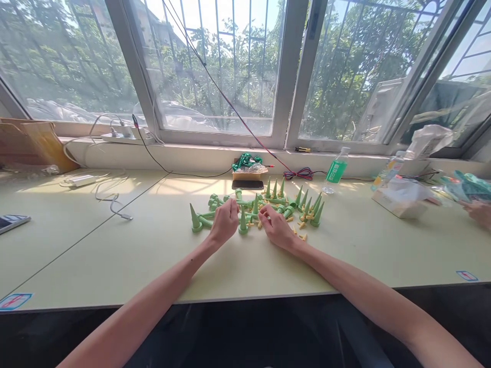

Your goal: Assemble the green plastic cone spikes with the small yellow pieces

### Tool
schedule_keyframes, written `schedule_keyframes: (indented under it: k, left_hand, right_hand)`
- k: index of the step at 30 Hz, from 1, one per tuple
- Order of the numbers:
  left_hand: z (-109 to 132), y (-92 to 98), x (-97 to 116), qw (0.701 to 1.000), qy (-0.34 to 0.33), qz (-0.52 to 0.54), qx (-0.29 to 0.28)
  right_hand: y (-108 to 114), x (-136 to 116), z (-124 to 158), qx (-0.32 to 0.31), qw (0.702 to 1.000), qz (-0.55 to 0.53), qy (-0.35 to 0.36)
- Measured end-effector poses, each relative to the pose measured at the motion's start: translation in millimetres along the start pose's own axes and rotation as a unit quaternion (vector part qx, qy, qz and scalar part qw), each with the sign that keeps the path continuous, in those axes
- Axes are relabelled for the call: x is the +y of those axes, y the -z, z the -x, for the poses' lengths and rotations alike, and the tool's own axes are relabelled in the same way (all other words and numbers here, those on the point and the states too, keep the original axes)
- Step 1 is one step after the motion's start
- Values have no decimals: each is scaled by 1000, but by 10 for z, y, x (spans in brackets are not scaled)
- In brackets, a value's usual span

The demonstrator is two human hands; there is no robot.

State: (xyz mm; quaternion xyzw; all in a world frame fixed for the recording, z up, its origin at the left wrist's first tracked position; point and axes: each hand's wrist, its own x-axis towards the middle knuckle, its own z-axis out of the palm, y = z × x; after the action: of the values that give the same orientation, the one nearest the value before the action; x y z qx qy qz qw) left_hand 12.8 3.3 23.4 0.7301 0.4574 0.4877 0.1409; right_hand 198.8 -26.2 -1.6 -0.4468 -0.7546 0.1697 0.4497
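A heap of green cone-shaped plastic pieces (pixel 268 204) lies in the middle of the pale table (pixel 153 245), with several small yellow bits (pixel 301 225) scattered among them. Some cones stand upright, others lie flat. My left hand (pixel 224 221) rests at the heap's near left edge, fingers curled closed around something I cannot make out. My right hand (pixel 275 226) sits beside it, fingers bent into the pile next to an upright green cone (pixel 243 223). What its fingertips pinch is hidden.
A dark phone (pixel 247 184) and a small box with green cord (pixel 247 164) lie behind the heap. A water bottle (pixel 336 170) stands at the back right. Another person's hand (pixel 479 210) and packaging sit far right. Cables and a charger (pixel 82 180) lie left.
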Motion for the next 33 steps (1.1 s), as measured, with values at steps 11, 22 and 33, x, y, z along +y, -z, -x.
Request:
schedule_keyframes:
  k: [11, 22, 33]
  left_hand:
    - [23, 4, 38, 999, 19, 25, -23]
    - [42, 26, 95, 995, -18, 5, -100]
    - [45, -3, 75, 995, -35, -17, -96]
  right_hand:
    - [16, -58, 17, -28, 996, -75, -41]
    - [22, -39, 17, -16, 996, -82, -39]
    - [25, -42, 10, -2, 995, -96, -32]
